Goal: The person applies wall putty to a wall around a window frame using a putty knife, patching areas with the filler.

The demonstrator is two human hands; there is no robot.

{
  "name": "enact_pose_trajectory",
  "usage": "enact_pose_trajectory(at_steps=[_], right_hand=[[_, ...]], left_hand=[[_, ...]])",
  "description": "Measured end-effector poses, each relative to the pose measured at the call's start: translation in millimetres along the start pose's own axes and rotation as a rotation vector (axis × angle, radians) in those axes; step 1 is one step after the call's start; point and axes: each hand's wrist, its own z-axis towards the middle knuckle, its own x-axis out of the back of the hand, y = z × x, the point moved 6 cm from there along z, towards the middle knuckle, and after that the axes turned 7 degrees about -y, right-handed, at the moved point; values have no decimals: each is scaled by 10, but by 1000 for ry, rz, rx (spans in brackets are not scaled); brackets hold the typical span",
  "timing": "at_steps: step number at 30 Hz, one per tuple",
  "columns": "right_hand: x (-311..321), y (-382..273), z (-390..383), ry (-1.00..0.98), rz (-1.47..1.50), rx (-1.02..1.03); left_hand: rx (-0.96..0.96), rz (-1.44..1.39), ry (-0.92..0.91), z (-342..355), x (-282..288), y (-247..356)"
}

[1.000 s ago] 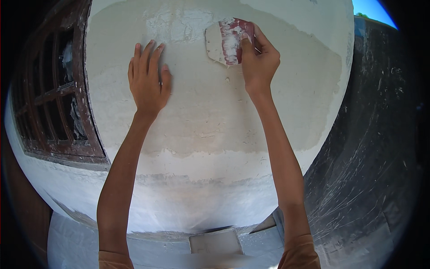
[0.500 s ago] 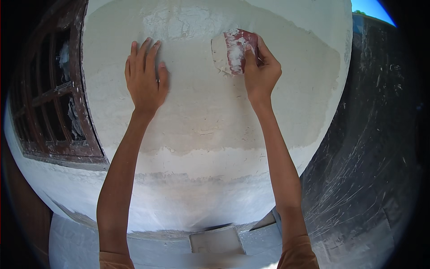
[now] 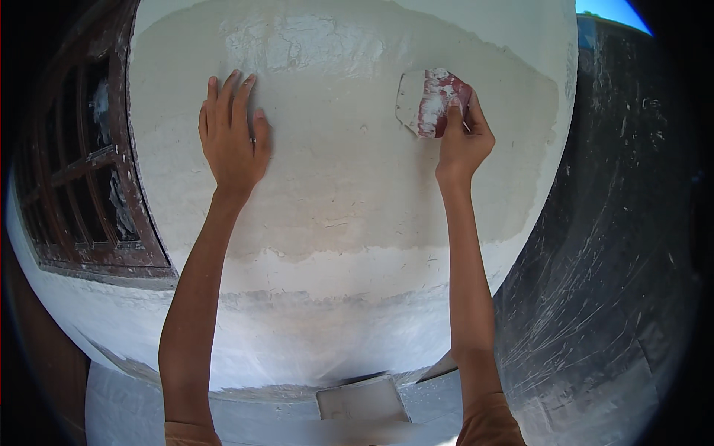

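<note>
1. Two bare hands are raised to the wall [image 3: 327,167] in the head view, the only view here. Over the last half second the scraper [image 3: 433,111] has travelled right and slightly down, while the scene itself has slid a little left.
2. The scraper now sits below and to the right of the glossy white patch [image 3: 297,44], over smoother grey coating. I take this as a stroke leading away from the patch; whether the blade's edge presses on the wall, I cannot tell.
3. The right hand [image 3: 467,149] is clamped on the scraper's red part: thumb across the front, fingers curled behind. White paste is smeared down the red part, and the pale blade points left.
4. The left hand [image 3: 233,152] is spread, fingers apart, holding nothing. It seems to rest against the wall, between the brown window [image 3: 143,197] and the scraper, its pose much as it was.
</note>
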Motion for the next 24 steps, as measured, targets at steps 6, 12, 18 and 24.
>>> enact_pose_trajectory(at_steps=[6,12,18,24], right_hand=[[348,-188,114,131,45,17],[-299,-75,-68,-126,-106,67],[514,-54,329,151,87,-38],[-199,-173,290,-113,-30,65]], left_hand=[[3,7,-29,-2,-49,31],[-27,-15,24,11,-6,17],[-7,37,-45,-2,-23,77],[-19,30,4,10,-34,5]])
